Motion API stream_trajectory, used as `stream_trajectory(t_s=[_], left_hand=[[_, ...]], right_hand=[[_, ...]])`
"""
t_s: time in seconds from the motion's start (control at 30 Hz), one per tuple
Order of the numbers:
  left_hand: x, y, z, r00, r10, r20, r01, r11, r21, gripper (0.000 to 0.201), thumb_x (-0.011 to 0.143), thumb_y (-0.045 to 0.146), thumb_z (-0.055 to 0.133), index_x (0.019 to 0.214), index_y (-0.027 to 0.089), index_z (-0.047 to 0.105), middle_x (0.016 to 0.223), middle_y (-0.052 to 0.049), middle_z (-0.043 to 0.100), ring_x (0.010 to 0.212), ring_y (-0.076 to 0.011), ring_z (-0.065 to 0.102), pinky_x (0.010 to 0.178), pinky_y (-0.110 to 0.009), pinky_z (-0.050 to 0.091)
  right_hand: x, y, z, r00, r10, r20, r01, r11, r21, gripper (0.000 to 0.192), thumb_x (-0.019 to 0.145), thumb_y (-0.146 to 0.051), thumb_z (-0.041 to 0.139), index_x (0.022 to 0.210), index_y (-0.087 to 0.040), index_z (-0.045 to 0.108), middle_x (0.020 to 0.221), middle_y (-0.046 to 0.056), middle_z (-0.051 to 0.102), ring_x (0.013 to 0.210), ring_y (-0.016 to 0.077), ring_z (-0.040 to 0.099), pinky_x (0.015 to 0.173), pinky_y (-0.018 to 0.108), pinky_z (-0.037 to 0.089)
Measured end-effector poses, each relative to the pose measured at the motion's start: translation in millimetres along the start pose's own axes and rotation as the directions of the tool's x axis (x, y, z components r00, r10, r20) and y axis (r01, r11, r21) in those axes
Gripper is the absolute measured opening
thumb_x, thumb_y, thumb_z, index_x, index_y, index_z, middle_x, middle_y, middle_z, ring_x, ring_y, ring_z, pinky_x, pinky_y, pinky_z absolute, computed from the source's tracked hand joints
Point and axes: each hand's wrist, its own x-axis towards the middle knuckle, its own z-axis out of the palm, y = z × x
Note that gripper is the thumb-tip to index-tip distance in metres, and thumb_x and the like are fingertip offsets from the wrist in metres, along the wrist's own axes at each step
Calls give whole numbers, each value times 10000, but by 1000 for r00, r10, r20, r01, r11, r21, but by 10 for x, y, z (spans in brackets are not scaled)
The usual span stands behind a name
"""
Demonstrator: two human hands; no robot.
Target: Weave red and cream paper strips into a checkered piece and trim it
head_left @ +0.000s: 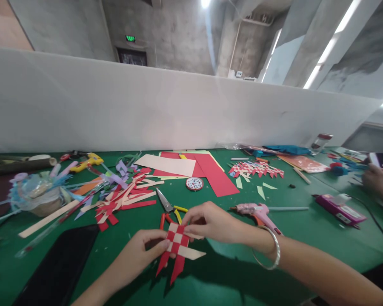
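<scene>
Between my hands is a woven paper fish (178, 239) in a red and cream checker, its loose strip ends pointing down and to the right. My left hand (144, 250) grips its left edge with the thumb on top. At the upper right edge, my right hand (207, 223) pinches the weave near a cream strip; the fingertips partly hide that spot. Just behind lie scissors (166, 200) with blades half apart and red handles, next to yellow handles (179, 212) partly covered by my right hand. A pink glue gun (253, 210) rests right of my right hand.
Paper strips (130, 195) lie heaped at left, beside a dark phone-like slab (59, 263). Red card sheets (215, 176) and several finished woven fish (258, 168) sit farther back. A purple device (340, 208) and another person's hand (378, 180) are at right. A white partition (178, 110) stands behind.
</scene>
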Motion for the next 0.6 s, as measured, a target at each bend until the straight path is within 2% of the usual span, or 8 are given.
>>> stream_trajectory(t_s=[0.07, 0.13, 0.23, 0.3, 0.37, 0.47, 0.53, 0.6], left_hand=[[-14, -11, 6, 999, 30, -36, -25, 992, 127, 402, 867, 475, 433, 946, 176, 689, 833, -44, 699, 780, -201, 621, 716, -256, 479], [-14, -50, 24, 993, 110, -51, -87, 938, 335, 347, 888, 423, 423, 1020, 206, 659, 955, -53, 682, 855, -204, 615, 770, -266, 473], [17, -147, 75, 969, 243, 38, -208, 727, 654, 296, 862, 289, 478, 1127, 246, 601, 1171, -76, 603, 1025, -237, 576, 862, -318, 456], [50, -206, 103, 955, 273, 116, -257, 567, 783, 309, 846, 235, 499, 1142, 250, 587, 1224, -86, 574, 1079, -259, 555, 884, -354, 451], [78, -237, 106, 955, 257, 150, -254, 441, 861, 267, 844, 223, 513, 1097, 229, 599, 1207, -95, 586, 1082, -267, 558, 878, -367, 453], [85, -221, 49, 966, 215, 145, -209, 316, 925, 198, 850, 206, 496, 1006, 213, 617, 1172, -93, 610, 1061, -263, 568, 848, -367, 455], [61, -187, -16, 971, 197, 132, -186, 289, 939, 198, 832, 213, 498, 983, 219, 626, 1191, -86, 610, 1067, -267, 563, 850, -380, 449], [29, -154, -90, 978, 180, 109, -159, 298, 941, 224, 790, 252, 528, 982, 214, 638, 1212, -86, 609, 1068, -284, 562, 869, -410, 439]], right_hand=[[11, 74, -44, 997, 75, -37, -73, 996, 49, 141, 789, -240, 554, 813, -143, 653, 588, -17, 583, 503, 75, 450, 475, 181, 327], [-18, 114, -103, 989, 116, -96, -114, 993, 31, 139, 786, -213, 536, 807, -145, 655, 620, -11, 590, 526, 78, 458, 483, 181, 318], [-139, 145, -153, 979, 128, -161, -138, 989, -52, 166, 798, -206, 502, 792, -155, 659, 665, -1, 600, 568, 88, 469, 500, 185, 318], [-249, 158, -151, 974, 141, -178, -157, 984, -80, 173, 807, -232, 500, 797, -165, 659, 676, 0, 609, 575, 93, 468, 504, 188, 319], [-353, 166, -140, 968, 163, -190, -185, 977, -103, 176, 815, -257, 501, 809, -176, 657, 670, -5, 615, 562, 92, 458, 495, 190, 308], [-439, 170, -150, 958, 180, -221, -216, 964, -153, 184, 829, -261, 486, 825, -186, 654, 664, -9, 619, 554, 92, 454, 492, 192, 296], [-436, 167, -173, 955, 185, -233, -228, 958, -175, 191, 836, -254, 475, 834, -186, 653, 677, -8, 628, 554, 90, 463, 497, 190, 301], [-397, 163, -184, 954, 207, -215, -250, 947, -200, 184, 833, -250, 483, 837, -181, 653, 664, -7, 629, 541, 87, 461, 493, 188, 299]])
